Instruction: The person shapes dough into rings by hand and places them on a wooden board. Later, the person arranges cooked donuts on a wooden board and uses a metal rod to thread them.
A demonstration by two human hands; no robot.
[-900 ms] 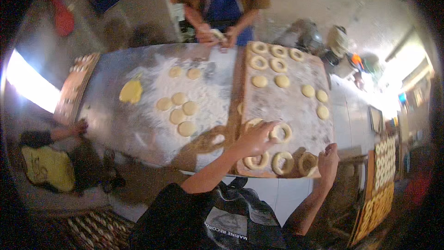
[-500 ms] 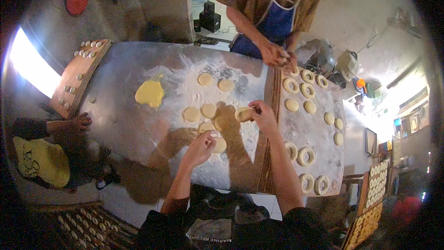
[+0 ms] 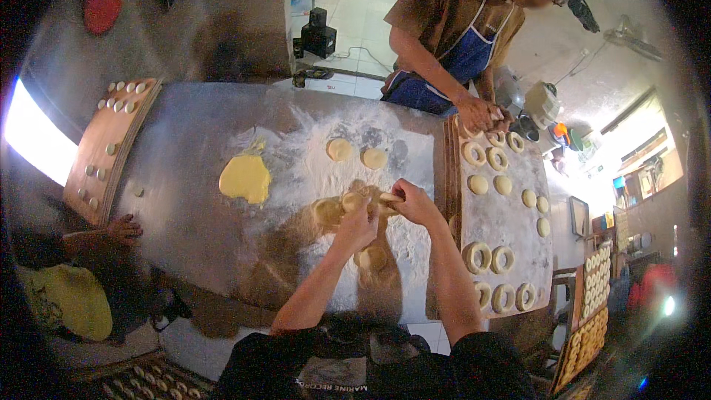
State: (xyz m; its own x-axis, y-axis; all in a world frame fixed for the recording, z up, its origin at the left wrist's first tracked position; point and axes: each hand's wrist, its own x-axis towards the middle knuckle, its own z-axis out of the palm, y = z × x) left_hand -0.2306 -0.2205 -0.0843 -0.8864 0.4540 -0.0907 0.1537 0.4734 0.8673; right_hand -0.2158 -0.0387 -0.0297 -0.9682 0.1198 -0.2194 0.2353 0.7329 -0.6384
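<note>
My right hand (image 3: 416,204) is closed on a pale dough piece (image 3: 386,198), pinched by its right end above the floured table. At the other end of that piece, my left hand (image 3: 358,230) has its fingers drawn together and appears to grip it too; the fingertips are partly hidden. Just beyond the left hand lies a round of dough (image 3: 352,201), with another dough round (image 3: 326,211) to its left. Nearer me, a dough round (image 3: 370,258) sits in shadow under my wrists. Two more flattened rounds (image 3: 340,150) rest farther off in the flour.
A flat yellow mass (image 3: 246,179) lies left on the metal table (image 3: 185,148). At right, a board (image 3: 511,222) carries dough rings and rounds; a co-worker's hands (image 3: 480,115) work at its far end. Another board (image 3: 104,141) holds small dough pieces; another person's hand (image 3: 122,231) rests nearby.
My left hand has left the near dough round and moved up and right to meet my right hand. The co-worker leans farther right, and the whole view has shifted slightly.
</note>
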